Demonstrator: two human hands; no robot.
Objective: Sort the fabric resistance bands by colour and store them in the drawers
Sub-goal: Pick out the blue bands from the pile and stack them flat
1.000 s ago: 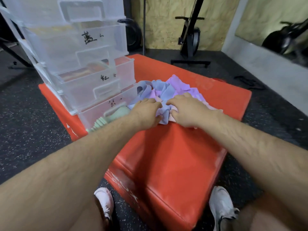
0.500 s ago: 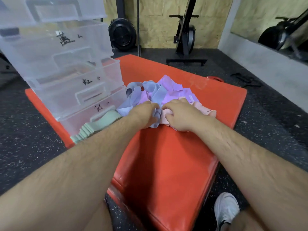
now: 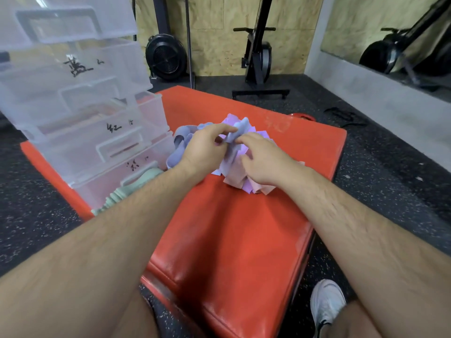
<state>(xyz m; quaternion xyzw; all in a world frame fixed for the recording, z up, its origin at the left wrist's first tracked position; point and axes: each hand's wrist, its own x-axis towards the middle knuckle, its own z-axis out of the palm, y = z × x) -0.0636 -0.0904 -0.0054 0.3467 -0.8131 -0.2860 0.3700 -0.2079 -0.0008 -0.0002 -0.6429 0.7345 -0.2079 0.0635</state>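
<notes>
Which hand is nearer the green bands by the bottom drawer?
Left. The left hand is up and right of the green bands; the right hand lies farther right.

pink, purple, blue bands (image 3: pixel 234 176) sat jumbled beside clear drawers (image 3: pixel 80 113), one blue band (image 3: pixel 240 129) was held up, green bands (image 3: pixel 136 187) draped over the bottom drawer (image 3: pixel 97 189) front

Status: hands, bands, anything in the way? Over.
Left hand pinches blue band above pile. Right hand touching it, grip unclear. Green bands lie at bottom drawer front.
</notes>
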